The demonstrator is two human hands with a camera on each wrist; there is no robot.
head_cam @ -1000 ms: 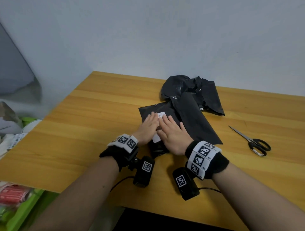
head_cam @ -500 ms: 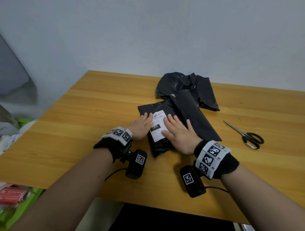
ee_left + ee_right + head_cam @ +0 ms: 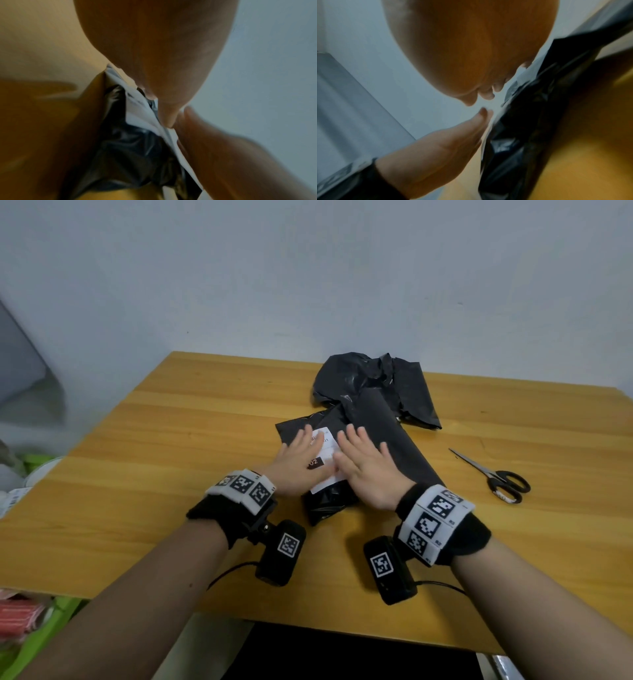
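Observation:
A black plastic mailer parcel (image 3: 394, 436) lies in the middle of the wooden table (image 3: 164, 460), with a white shipping label (image 3: 325, 465) stuck on its near end. My left hand (image 3: 298, 460) lies flat on the label's left side, fingers straight. My right hand (image 3: 366, 467) lies flat on the label's right side and the black plastic, fingers spread. In the left wrist view the palm (image 3: 154, 47) sits over the white label (image 3: 140, 111) and black plastic (image 3: 130, 155). The right wrist view shows the right palm (image 3: 471, 47) over the parcel (image 3: 522, 121).
A second crumpled black bag (image 3: 373, 378) lies behind the parcel. Black-handled scissors (image 3: 496, 477) lie on the table to the right. Green bins and packets (image 3: 24, 618) sit below the table's left edge. A pale wall stands behind the table.
Both hands slid outward off the label half a second ago, then came back together over it. The parcel has stayed in place.

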